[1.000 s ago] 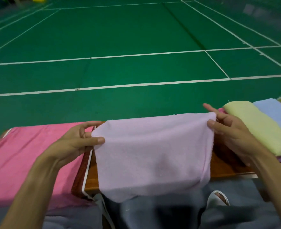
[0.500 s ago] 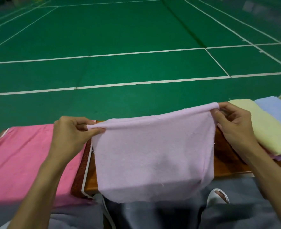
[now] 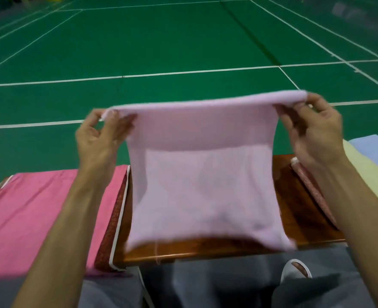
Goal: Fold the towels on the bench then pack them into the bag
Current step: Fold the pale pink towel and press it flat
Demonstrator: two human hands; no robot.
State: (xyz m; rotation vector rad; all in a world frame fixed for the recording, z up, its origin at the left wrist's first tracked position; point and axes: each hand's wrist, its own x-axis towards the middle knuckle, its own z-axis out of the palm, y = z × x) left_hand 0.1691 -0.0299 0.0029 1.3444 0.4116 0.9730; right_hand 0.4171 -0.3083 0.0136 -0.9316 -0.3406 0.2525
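A pale lilac towel [image 3: 203,185] hangs doubled over in the air above the wooden bench [image 3: 294,210]. My left hand [image 3: 99,138] pinches its upper left corner and my right hand [image 3: 312,134] pinches its upper right corner, so the top fold is stretched between them. The towel's lower edge hangs just above the bench's front edge. A pink bag [image 3: 28,218] with a patterned side and white piping lies flat on the bench to the left. At the right edge lie a yellow towel [image 3: 370,181] and a blue towel [image 3: 375,150].
A patterned pink strap or cloth [image 3: 312,187] lies on the bench under my right forearm. Behind the bench spreads a green court floor [image 3: 183,41] with white lines. My grey trousers [image 3: 206,283] and a white slipper [image 3: 297,270] are below the bench edge.
Both hands have raised the lilac towel well above the bench, and its lower edge has come up off my lap to the bench's front edge.
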